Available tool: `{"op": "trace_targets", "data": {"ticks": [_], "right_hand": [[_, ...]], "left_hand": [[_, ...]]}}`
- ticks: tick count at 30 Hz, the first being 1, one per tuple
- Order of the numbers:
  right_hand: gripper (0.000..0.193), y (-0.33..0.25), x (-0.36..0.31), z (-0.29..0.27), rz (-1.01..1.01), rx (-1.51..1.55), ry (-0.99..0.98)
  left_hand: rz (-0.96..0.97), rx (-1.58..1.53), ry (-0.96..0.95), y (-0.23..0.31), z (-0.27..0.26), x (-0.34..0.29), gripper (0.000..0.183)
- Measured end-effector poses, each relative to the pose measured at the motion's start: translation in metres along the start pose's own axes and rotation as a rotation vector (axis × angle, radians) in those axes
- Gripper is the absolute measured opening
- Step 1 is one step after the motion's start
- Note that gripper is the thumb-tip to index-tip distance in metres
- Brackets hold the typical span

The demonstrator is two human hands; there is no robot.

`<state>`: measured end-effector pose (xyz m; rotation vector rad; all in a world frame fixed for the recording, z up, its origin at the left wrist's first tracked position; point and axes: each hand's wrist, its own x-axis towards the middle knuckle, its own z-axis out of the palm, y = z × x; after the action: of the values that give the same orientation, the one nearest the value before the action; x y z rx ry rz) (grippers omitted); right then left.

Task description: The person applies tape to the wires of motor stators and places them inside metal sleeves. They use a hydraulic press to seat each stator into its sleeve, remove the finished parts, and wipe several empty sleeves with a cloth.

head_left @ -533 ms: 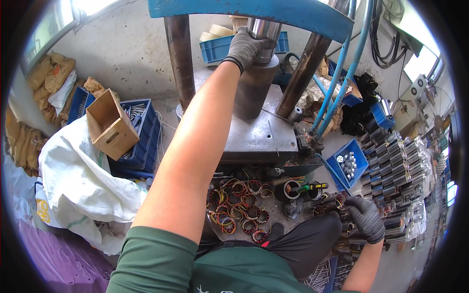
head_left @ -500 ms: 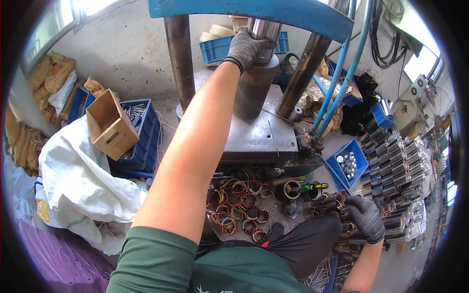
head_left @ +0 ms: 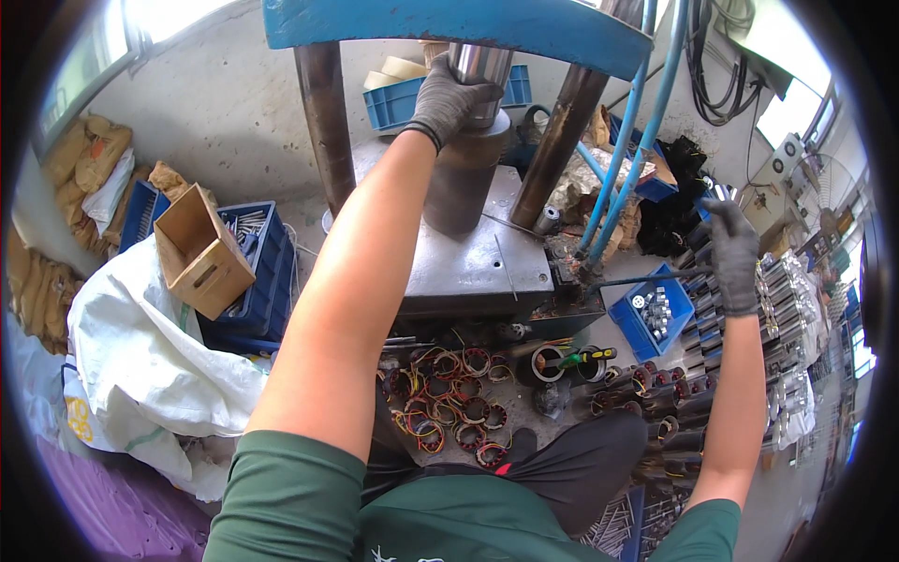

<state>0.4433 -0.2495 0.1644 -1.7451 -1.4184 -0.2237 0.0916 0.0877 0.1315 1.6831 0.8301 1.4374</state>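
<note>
My left hand (head_left: pixel 449 98), in a grey glove, is wrapped around the side of a shiny metal cylinder (head_left: pixel 483 67). The cylinder stands upright on a thick dark round block (head_left: pixel 461 183), beneath the blue crossbeam (head_left: pixel 459 23) of a press; its top is hidden by the beam. Out to the right, my gloved right hand (head_left: pixel 735 253) is closed at the end of a dark lever rod (head_left: pixel 655 278). That lever runs nearly level from the press base; the fingers partly hide its end.
Wire-wound rings (head_left: pixel 459 389) lie on the floor before the press plate (head_left: pixel 449 272). A green-and-yellow-handled screwdriver (head_left: pixel 585 358) rests across dark cylinders. A blue bin (head_left: pixel 653 314) and rows of metal cylinders (head_left: pixel 782 328) stand right; a wooden box (head_left: pixel 201 248) and white sack (head_left: pixel 154 347) are left.
My right hand has risen, and the lever has swung up from a downward slant to nearly level. My left hand stays on the cylinder; the whole view has shifted slightly.
</note>
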Motion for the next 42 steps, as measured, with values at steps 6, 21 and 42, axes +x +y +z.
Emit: {"op": "trace_targets", "data": {"ticks": [6, 21, 42], "right_hand": [[0.031, -0.007, 0.026, 0.006, -0.055, -0.295, 0.022], [0.055, -0.04, -0.03, -0.017, -0.077, -0.486, -0.033], [0.09, -0.182, -0.159, 0.271, -0.161, 0.182, -0.464]], "left_hand": [[-0.027, -0.038, -0.06, -0.003, 0.001, -0.005, 0.084], [-0.278, -0.736, 0.032, -0.018, -0.03, -0.247, 0.082], [-0.811, -0.61, 0.165, -0.063, -0.058, -0.25, 0.072]]}}
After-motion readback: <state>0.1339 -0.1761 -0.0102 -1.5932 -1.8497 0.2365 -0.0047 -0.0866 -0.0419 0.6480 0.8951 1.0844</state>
